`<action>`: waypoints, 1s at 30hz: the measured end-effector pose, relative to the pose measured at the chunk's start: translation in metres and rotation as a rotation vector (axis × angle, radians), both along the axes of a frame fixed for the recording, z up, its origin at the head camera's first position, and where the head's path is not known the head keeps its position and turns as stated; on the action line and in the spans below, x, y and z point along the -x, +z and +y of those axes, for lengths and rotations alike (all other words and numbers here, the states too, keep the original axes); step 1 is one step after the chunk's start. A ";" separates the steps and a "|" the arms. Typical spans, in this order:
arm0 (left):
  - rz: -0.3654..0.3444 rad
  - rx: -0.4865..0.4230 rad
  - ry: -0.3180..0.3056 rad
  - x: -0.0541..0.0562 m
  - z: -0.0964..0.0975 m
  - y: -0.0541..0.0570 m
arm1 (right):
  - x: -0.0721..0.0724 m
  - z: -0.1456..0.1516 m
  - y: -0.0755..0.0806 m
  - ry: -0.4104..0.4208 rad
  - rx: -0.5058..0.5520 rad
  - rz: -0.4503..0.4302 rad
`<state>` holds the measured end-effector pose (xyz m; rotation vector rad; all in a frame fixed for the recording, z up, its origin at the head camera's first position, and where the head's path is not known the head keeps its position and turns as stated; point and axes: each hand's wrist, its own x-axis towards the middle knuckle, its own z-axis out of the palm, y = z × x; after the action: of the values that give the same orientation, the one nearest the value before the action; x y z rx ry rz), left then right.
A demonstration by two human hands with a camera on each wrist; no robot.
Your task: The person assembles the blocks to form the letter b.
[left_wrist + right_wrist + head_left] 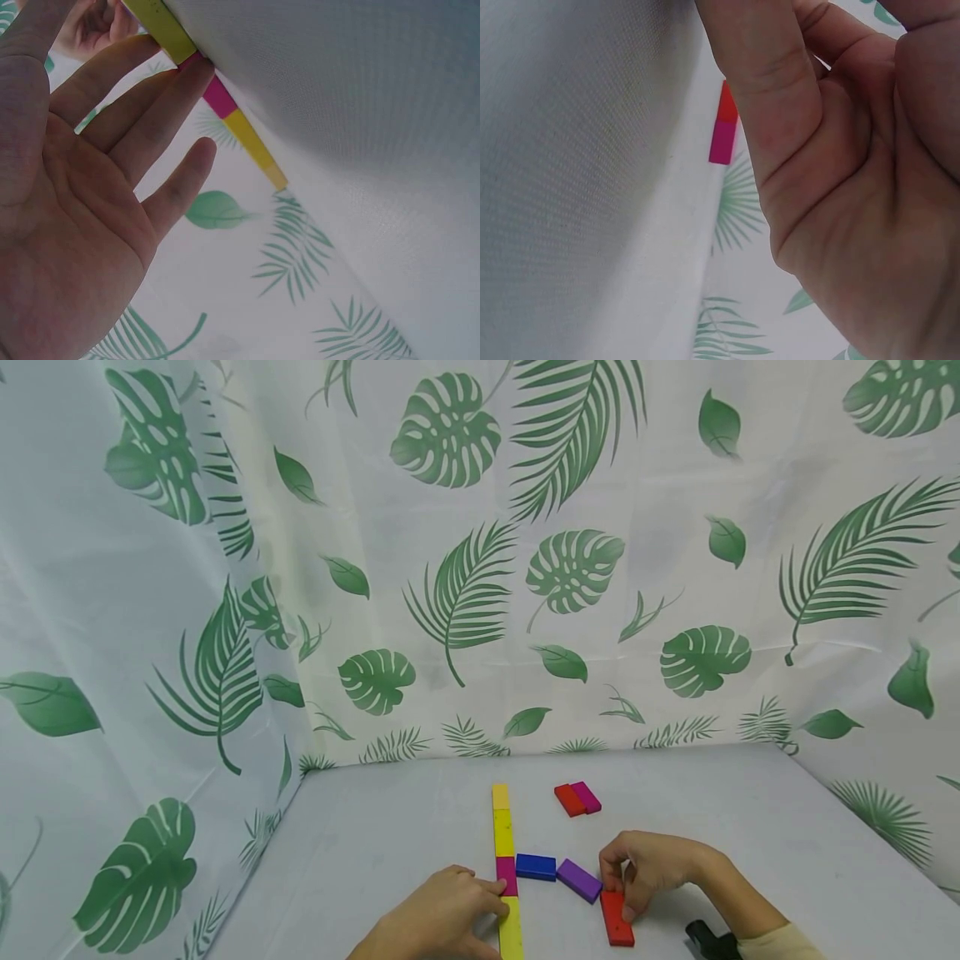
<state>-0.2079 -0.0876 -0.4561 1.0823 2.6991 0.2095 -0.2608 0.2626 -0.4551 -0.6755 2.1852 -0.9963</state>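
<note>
In the head view a straight column of flat blocks runs away from me: a yellow block [511, 935], a magenta block [507, 867], another yellow block [503, 832] and an orange-yellow block [500, 797]. My left hand [448, 910] touches the column's left side with extended fingertips, at the magenta block and the near yellow one. A blue block [536, 867] branches off to the right, followed by a slanted purple block [579, 881]. Beyond it, my right hand [651, 870] pinches a red block [617, 922] whose far end meets the purple block's right corner.
Farther back on the grey-white table [405, 802], a second red block [570, 801] lies side by side with a magenta one [587, 797]. A leaf-printed curtain [637, 693] rises behind the table and along both sides. A black device [708, 939] sits at my right wrist.
</note>
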 end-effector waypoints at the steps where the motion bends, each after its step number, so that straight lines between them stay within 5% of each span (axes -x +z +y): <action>1: 0.001 0.001 -0.001 0.000 0.000 0.000 | 0.000 0.000 0.000 -0.001 -0.003 0.002; 30: -0.031 -0.009 0.025 0.000 -0.001 0.001 | -0.003 -0.004 0.002 0.017 -0.016 0.018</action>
<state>-0.2080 -0.0884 -0.4555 1.0393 2.6881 0.2406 -0.2582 0.2586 -0.4528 -0.6966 2.1968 -0.9675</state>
